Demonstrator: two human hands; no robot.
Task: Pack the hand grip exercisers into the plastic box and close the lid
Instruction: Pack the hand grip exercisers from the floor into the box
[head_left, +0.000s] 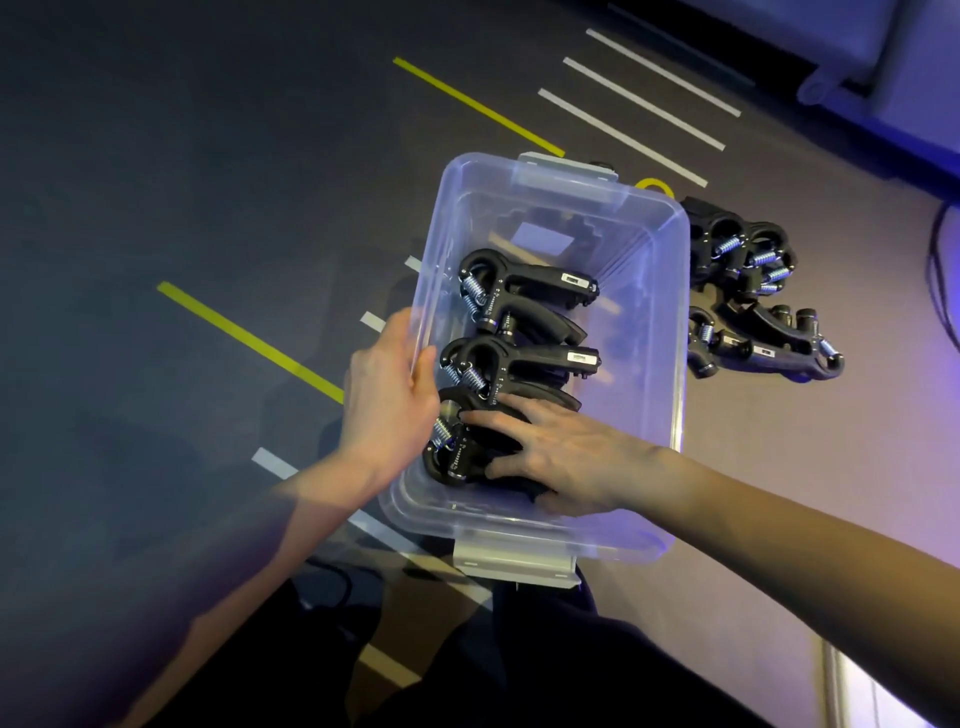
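1. Centrally, a clear box (670, 322) stands open on a dark floor (156, 208) marked with yellow and white tape lines; grey latches hang at its near and far ends.
2. Three black exercisers lie in a row inside — the far one (524, 299), the middle one (519, 364) and the near one (457, 452) at the box's near end.
3. The left hand (387, 405) grips the box's left rim, thumb inside, fingers curled over the outside wall.
4. The right hand (561, 457) reaches inside, its fingers spread and lying across the near exerciser — thumb against its near side.
5. A pile (753, 291) of more exercisers lies on the floor just beside the box's right wall.
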